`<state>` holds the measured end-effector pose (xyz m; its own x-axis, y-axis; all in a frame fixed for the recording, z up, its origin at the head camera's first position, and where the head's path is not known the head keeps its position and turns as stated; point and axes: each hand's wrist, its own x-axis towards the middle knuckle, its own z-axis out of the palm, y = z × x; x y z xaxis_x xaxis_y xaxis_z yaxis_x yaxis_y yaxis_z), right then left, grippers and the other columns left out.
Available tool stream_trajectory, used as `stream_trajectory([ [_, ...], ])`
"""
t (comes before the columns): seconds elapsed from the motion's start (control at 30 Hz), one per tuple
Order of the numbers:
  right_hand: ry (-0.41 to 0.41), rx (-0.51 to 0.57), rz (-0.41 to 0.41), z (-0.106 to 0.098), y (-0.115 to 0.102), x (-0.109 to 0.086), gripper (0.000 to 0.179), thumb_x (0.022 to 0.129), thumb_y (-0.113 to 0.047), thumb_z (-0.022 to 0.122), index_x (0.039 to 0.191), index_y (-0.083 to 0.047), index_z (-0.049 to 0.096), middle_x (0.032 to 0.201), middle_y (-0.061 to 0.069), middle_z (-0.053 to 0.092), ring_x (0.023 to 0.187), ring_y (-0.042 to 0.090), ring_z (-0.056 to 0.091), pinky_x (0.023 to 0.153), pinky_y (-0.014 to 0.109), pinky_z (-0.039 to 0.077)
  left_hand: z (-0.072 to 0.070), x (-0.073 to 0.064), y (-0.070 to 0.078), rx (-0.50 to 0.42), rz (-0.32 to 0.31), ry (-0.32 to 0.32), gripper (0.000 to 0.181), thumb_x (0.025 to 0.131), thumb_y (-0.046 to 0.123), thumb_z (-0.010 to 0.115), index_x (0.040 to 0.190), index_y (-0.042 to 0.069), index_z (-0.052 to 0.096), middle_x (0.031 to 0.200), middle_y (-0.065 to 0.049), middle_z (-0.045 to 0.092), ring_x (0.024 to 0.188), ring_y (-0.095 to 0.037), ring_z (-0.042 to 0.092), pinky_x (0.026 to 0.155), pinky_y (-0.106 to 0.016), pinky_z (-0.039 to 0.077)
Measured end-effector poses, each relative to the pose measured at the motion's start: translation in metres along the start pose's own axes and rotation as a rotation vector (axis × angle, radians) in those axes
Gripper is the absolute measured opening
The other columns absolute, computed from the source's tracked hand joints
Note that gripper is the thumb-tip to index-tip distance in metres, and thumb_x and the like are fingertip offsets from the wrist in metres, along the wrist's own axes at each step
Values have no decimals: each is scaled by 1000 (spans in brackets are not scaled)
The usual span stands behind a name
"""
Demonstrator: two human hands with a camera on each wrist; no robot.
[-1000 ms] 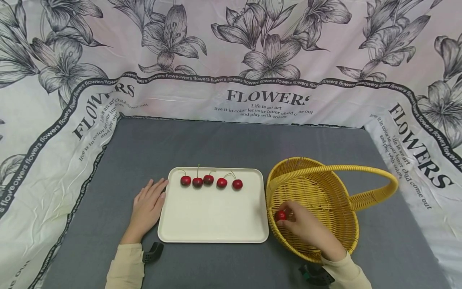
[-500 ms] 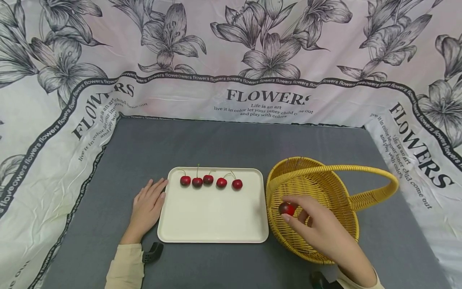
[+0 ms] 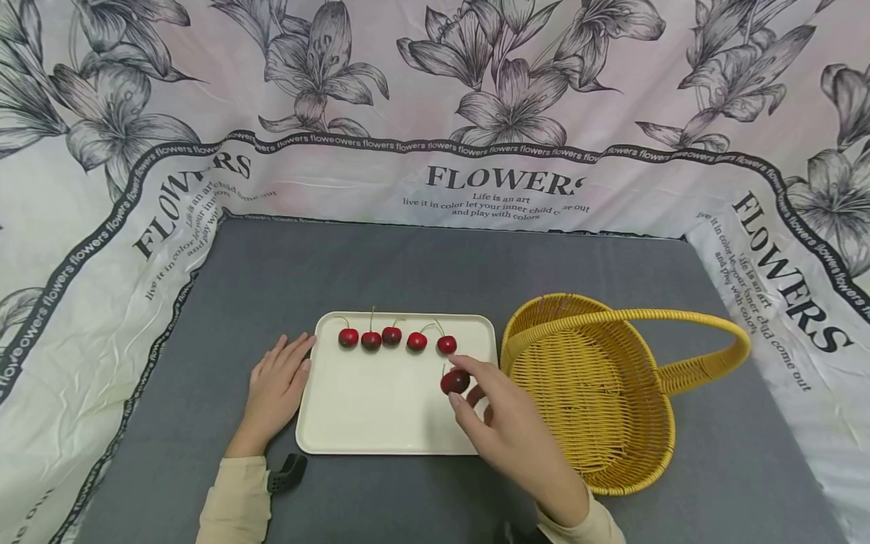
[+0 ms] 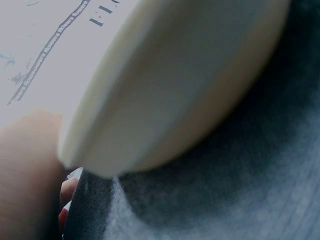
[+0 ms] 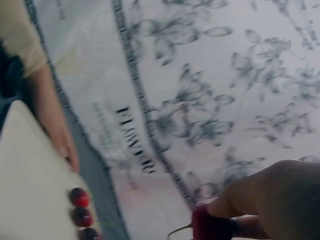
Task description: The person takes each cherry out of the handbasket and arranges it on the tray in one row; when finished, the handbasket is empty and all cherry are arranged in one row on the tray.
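Note:
My right hand (image 3: 513, 423) pinches a dark red cherry (image 3: 455, 381) between thumb and fingers over the right part of the cream tray (image 3: 381, 423). In the right wrist view the held cherry (image 5: 202, 222) shows its thin stem. Several cherries (image 3: 371, 341) with stems sit in a row along the tray's far side; the rightmost cherry (image 3: 446, 344) is just beyond my right fingertips. My left hand (image 3: 275, 393) lies on the table with fingers extended, touching the tray's left edge. The left wrist view shows the tray's underside rim (image 4: 165, 110) close up and blurred.
A yellow wicker basket (image 3: 632, 423) stands right of the tray, its arched handle (image 3: 707, 321) leaning out to the right. Grey cloth (image 3: 421, 264) covers the table. A white flower-printed cloth (image 3: 340, 181) surrounds it at the back and sides.
My right hand has brought the cherry up out of the basket and left over the tray. My left hand and the cherries in the row have stayed in place.

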<state>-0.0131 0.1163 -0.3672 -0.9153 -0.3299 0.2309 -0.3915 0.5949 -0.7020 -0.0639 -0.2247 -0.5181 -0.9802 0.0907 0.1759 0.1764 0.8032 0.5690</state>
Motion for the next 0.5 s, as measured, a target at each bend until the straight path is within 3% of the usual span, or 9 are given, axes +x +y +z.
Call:
stream_trajectory([
  [0.1, 99, -79, -25, 24, 8, 10, 34, 89, -15, 67, 122, -10, 60, 99, -5, 65, 76, 6, 60, 57, 17, 47, 0, 0, 0, 1, 0, -4, 43, 103, 27, 42, 144, 15, 44, 147, -15, 43, 142, -39, 23, 109, -64, 14],
  [0.2, 183, -134, 10, 43, 17, 19, 30, 90, -18, 68, 118, -9, 62, 100, -2, 65, 75, 10, 60, 59, 19, 47, -1, 1, 1, 3, 2, -5, 43, 103, 27, 42, 144, 15, 44, 147, -15, 43, 142, -39, 24, 109, -63, 14],
  [0.5, 324, -152, 267, 77, 43, 37, 34, 97, -25, 57, 124, -5, 55, 103, 9, 56, 78, 17, 54, 63, 26, 46, -3, 0, 1, -3, -1, -12, 43, 103, 28, 42, 145, 17, 43, 148, -14, 42, 143, -39, 22, 109, -64, 14],
])
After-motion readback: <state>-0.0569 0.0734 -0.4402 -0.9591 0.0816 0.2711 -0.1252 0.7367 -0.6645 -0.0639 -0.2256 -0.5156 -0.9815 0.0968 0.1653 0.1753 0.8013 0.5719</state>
